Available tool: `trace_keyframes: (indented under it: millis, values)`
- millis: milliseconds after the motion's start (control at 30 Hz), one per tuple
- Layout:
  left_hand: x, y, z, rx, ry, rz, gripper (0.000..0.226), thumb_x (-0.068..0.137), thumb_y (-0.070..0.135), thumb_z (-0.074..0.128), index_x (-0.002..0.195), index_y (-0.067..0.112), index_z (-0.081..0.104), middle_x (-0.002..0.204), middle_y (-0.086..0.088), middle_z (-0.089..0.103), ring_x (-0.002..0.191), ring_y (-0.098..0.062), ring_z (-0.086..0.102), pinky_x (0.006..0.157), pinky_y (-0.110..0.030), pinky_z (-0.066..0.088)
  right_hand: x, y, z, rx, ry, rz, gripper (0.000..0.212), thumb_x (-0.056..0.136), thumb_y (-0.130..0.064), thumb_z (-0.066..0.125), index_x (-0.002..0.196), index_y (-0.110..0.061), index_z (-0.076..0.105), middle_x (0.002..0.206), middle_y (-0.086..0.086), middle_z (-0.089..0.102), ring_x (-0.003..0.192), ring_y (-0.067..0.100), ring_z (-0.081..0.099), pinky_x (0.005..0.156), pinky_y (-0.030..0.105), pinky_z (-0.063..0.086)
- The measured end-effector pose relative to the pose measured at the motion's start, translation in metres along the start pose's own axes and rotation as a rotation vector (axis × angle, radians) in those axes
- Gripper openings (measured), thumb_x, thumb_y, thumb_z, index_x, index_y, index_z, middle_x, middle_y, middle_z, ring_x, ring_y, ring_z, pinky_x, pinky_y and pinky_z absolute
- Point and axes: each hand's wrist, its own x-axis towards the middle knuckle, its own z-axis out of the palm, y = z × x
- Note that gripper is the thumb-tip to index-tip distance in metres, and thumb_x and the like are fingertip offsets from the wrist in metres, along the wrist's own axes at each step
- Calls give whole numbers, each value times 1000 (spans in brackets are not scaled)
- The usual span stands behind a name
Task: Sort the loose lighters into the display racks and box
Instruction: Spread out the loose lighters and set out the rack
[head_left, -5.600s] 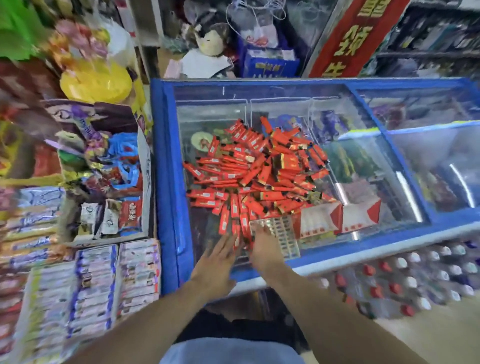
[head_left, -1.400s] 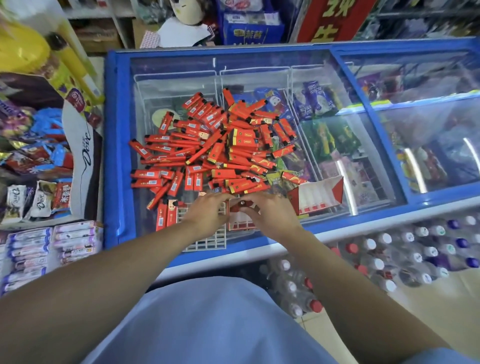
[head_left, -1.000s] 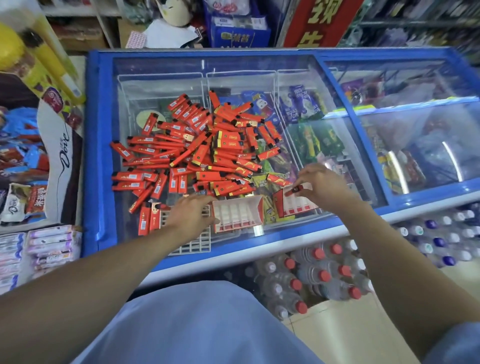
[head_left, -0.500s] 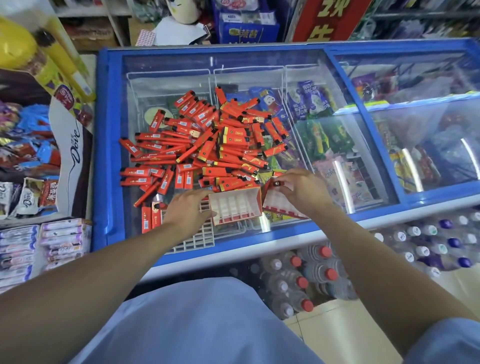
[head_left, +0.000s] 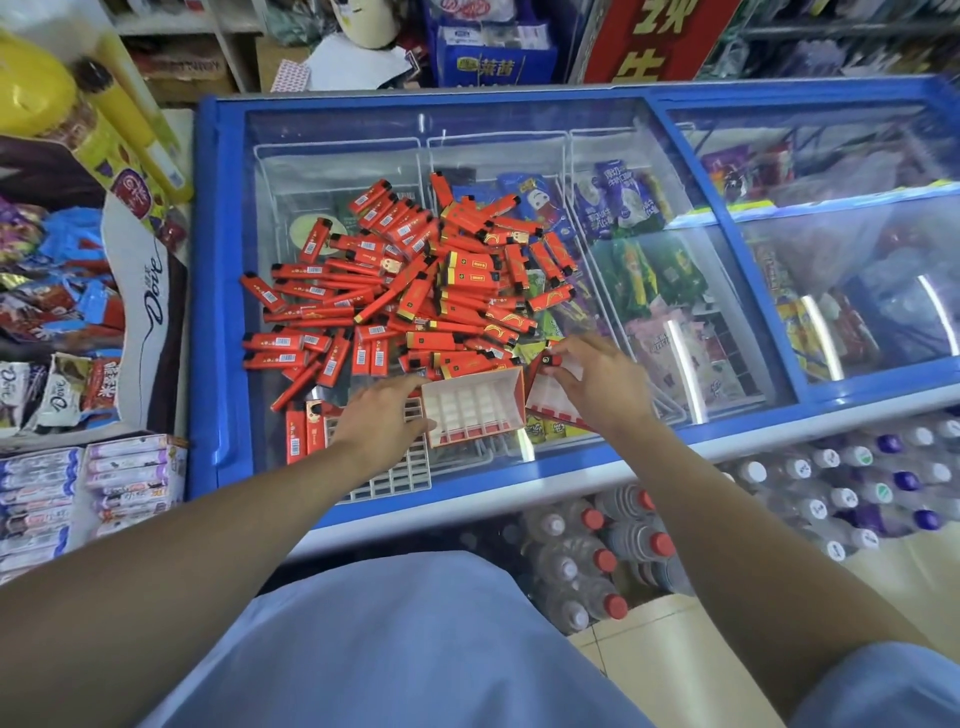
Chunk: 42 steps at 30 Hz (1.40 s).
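Right hand (head_left: 602, 382) pinching lighter (head_left: 548, 359), brought back over right rack (head_left: 553, 400) | left hand (head_left: 382, 415) gripping left rack (head_left: 475, 408), unmoved | loose pile (head_left: 415, 291) on freezer lid (head_left: 727, 332) barely reduced; sorting just begun

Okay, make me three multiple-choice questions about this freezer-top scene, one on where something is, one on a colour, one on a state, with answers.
1. Where does the pile of lighters lie?
A. on the freezer's glass lid
B. on the floor
C. on a shelf

2. What colour are most lighters?
A. green
B. red
C. white

3. What is the right hand doing?
A. hanging idle
B. pressing flat on glass
C. pinching one lighter

Answers: A, they spread over the glass; B, red bodies with dark caps; C, fingertips grip it above the second rack.
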Motion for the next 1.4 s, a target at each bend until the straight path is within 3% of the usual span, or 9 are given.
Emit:
trace_keyframes:
  millis: [233,533,700,833,933,1067,1133,1233,1400]
  values:
    - [0,1,-1,-18,5,2,60,93,36,73,147,24,49,150,-3,55,110,-30,67,100,-45,52,4,4,8,202,4,136,19,88,-34,78,101,-21,71,112,-4,69,110,19,60,84,39,54]
    - [1,-3,4,-25,21,1,62,93,34,74,148,22,49,151,-5,54,135,-28,54,109,-45,46,2,1,12,300,-16,243,16,86,-29,82,97,-24,71,108,-6,69,104,18,63,86,41,54]
    - [3,-6,7,-18,19,-6,63,93,36,74,149,23,48,151,-4,54,134,-29,54,108,-47,47,5,3,6,212,-86,218,31,90,-12,74,112,-26,59,109,-4,70,100,22,64,82,41,55]
    - [4,-11,10,-25,21,3,65,93,38,73,150,26,46,153,-4,52,138,-29,50,111,-48,44,14,11,-4,47,-194,113,25,97,-5,62,111,-24,68,99,-3,76,82,23,69,64,38,58]
    - [-2,-17,15,-4,19,30,82,90,45,75,158,31,31,161,-3,41,145,-28,42,117,-48,38,18,8,-11,36,-295,55,21,98,-9,64,110,-25,70,101,-6,76,91,20,71,70,38,58]
    - [-15,-36,23,165,-5,126,104,85,56,74,163,28,11,171,4,13,156,-22,19,125,-42,19,23,-7,-29,117,-491,48,56,85,11,53,124,-28,66,130,-3,67,104,28,69,80,46,59]
    - [-20,-48,29,308,-62,145,107,88,59,70,164,25,2,172,2,-2,159,-22,2,126,-40,6,32,-25,-36,223,-481,21,56,87,12,50,124,-26,66,134,-3,64,111,26,67,89,43,58]
    - [-24,-65,40,454,-168,142,118,88,65,65,161,23,-16,167,-3,-28,154,-26,-25,128,-46,-5,52,-58,-26,158,-463,-69,35,98,-3,56,125,-22,70,131,-3,67,119,15,62,95,24,45]
    - [-22,-69,40,485,-252,109,115,93,52,66,159,22,-23,160,-2,-40,147,-25,-35,128,-50,-2,80,-80,16,-33,-638,13,40,89,-32,79,126,-20,69,134,2,65,118,22,62,101,36,51]
